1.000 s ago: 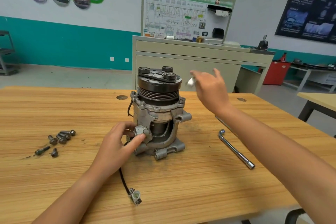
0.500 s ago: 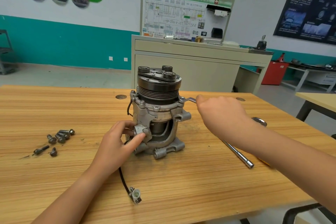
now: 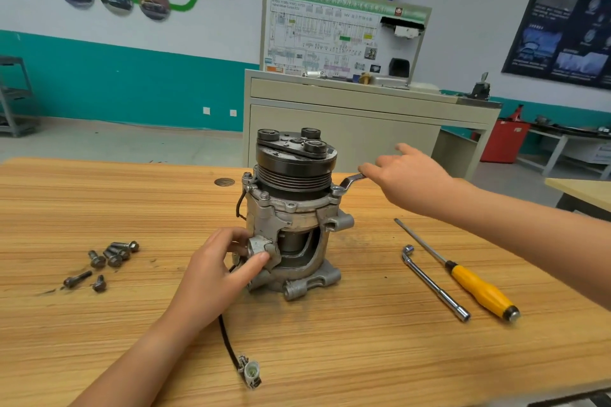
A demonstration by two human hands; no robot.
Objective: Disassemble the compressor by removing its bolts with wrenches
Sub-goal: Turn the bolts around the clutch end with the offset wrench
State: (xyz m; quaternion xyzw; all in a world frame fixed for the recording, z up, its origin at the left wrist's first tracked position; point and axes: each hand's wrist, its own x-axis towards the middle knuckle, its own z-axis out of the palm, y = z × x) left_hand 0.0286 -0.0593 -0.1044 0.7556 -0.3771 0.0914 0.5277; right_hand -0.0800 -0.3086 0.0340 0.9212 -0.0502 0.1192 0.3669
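The compressor (image 3: 294,215) stands upright on its base near the middle of the worktop (image 3: 99,201), pulley end up, which puts the ring of flange bolts under the pulley within reach from the side. The left hand (image 3: 215,271) grips a lug low on the housing, thumb and fingers curled round it, probably to keep the body from twisting when force goes into a bolt.

A flat wrench (image 3: 348,182) sits on the bolt (image 3: 336,190) at the right side of the flange, its handle pointing out toward the right edge. The right hand (image 3: 410,178) meets the handle's outer end with fingers mostly straight and spread, pushing rather than wrapping (whether the thumb catches it underneath cannot be told). Pressing at the far end gives the most leverage.

The loose bolts (image 3: 112,254) lie in a small cluster toward the left edge, apart from the work so they do not get knocked. Toward the right edge an L-shaped socket wrench (image 3: 433,281) and a yellow-handled screwdriver (image 3: 463,271) lie side by side, close to the right hand. The compressor's cable (image 3: 228,340) trails to a plug (image 3: 249,370) near the front edge.
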